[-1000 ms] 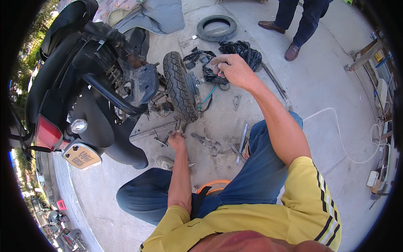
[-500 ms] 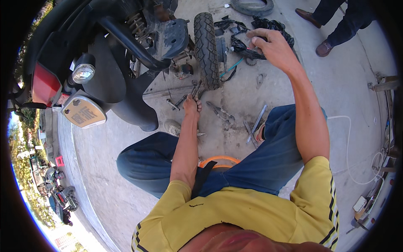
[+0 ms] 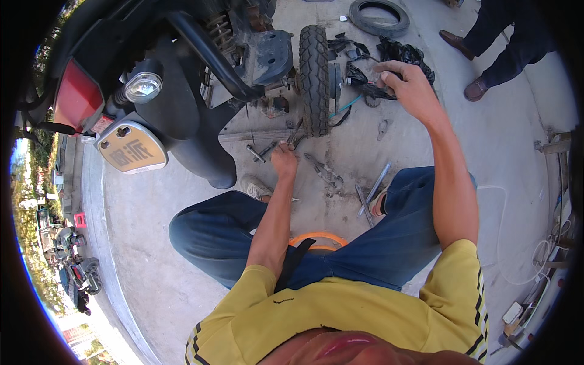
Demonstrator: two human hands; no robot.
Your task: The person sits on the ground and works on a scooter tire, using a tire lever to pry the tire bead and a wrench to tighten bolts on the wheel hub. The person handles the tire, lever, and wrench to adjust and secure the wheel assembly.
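I sit on a low orange stool behind a black scooter whose rear wheel stands on the concrete. My left hand is down on the ground near the wheel's base, closed on a small metal tool. My right hand reaches right of the wheel and grips a black part in a pile of dark bags and parts.
Pliers, metal bars and bolts lie on the ground between my knees. A loose tyre lies at the back. Another person's legs and shoes stand at upper right. Cables and white hose run along the right.
My head has moved closer and lower, so the scooter and wheel fill more of the view. Both hands stay in about the same places by the wheel.
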